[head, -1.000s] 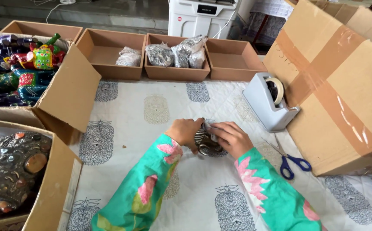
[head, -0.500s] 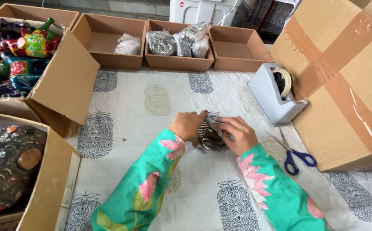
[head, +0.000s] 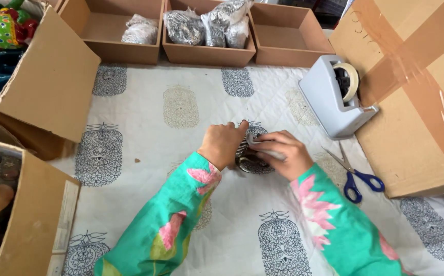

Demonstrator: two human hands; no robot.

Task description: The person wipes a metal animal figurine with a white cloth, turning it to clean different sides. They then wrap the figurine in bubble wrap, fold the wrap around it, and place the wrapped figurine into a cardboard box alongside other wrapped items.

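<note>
- At the middle of the bench (head: 145, 107), just left of the grey tape dispenser (head: 334, 99), lies a small dark packet in clear wrap (head: 252, 161), resting on the white quilted cloth printed with dark motifs.
- The left hand (head: 224, 144) presses on the packet's left side, fingers curled over it.
- The right hand (head: 283, 153) covers the packet's right side, its fingers closed on a pale strip at the packet's top edge.
- Both sleeves are bright green with pink flowers.
- Blue-handled scissors (head: 357, 176) lie just in front of the tape dispenser, near the right hand.
- A large brown carton (head: 421, 92) with tape across it stands right of the dispenser, touching it.
- Behind the dispenser three shallow cardboard trays (head: 209, 51) sit in a row; the left and middle ones hold similar wrapped packets (head: 201, 25).
- Far left of the dispenser are open cartons (head: 48, 97) with colourful and dark goods.
</note>
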